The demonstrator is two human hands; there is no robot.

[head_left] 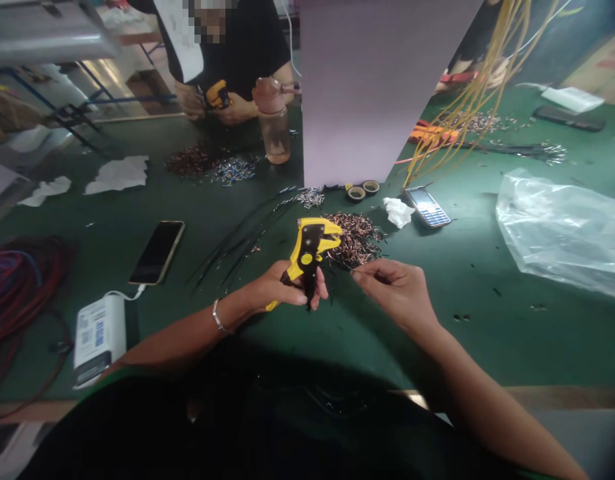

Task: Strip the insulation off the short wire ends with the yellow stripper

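My left hand (292,285) is wrapped round the handles of a yellow and black wire stripper (310,253), whose jaws point to the right. Just right of the tool, my right hand (395,283) is pinched with thumb and forefinger together at the edge of a heap of short copper-coloured wire pieces (355,240). What sits in that pinch is too small to make out, perhaps a thin piece. Behind the tool, long black wires (237,240) lie spread over the green table (467,280).
A phone (157,252) is cabled to a white power bank (100,337) on the left, beside coiled red wires (25,287). Ahead stand a pinkish panel (362,93) and a bottle (275,127). A keypad phone (428,207) and plastic bag (557,230) lie right. Co-workers sit opposite.
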